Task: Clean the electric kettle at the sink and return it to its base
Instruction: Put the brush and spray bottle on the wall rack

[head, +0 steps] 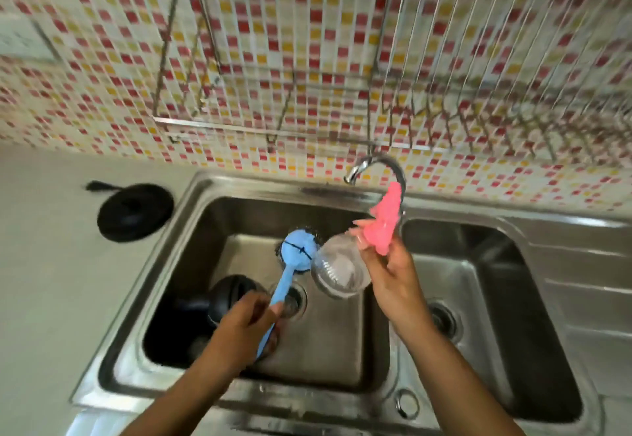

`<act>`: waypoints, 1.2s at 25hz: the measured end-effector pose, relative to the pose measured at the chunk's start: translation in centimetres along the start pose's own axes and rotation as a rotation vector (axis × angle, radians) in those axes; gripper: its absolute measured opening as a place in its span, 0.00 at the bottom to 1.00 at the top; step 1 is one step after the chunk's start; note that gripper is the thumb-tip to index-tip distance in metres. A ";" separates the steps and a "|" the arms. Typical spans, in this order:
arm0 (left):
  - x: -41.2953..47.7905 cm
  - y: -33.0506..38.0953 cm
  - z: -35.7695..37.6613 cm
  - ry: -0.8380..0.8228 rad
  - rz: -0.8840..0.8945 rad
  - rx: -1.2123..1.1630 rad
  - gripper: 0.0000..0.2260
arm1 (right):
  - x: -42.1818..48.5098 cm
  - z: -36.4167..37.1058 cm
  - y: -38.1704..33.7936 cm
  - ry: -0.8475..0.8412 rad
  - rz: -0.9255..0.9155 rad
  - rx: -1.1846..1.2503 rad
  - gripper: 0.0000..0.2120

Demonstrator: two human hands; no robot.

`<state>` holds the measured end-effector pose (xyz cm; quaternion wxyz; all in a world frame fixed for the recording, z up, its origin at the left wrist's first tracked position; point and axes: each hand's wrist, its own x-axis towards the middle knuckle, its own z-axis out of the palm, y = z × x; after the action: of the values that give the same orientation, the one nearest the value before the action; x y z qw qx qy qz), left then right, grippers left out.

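Observation:
The black electric kettle (225, 295) lies in the left basin (328, 343) of the steel sink, against its left wall and partly hidden by my left hand. My left hand (246, 322) grips the handle of a blue dish brush (297, 251), whose round head points away over the basin. My right hand (390, 275) holds a clear round bottle (337, 271) by its pink pump top (384, 223), tilted over the basin close to the brush head. The kettle's round black base (135, 211) sits on the counter left of the sink.
The curved tap (372, 165) stands behind the divider between the two basins. The right basin (496, 299) has a drain and a ribbed drainboard beside it. A wire dish rack (478, 110) hangs on the mosaic wall above. A pale counter (51, 281) extends left.

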<state>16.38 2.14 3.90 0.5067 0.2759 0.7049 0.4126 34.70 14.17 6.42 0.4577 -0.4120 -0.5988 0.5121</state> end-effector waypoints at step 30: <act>10.3 25.7 -7.9 0.236 0.383 0.346 0.19 | 21.3 10.3 -17.4 0.017 -0.231 -0.276 0.16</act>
<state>4.77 21.08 22.13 0.2795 0.4363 0.7541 0.4036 19.11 29.86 25.77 0.4579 -0.4036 -0.7027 0.3656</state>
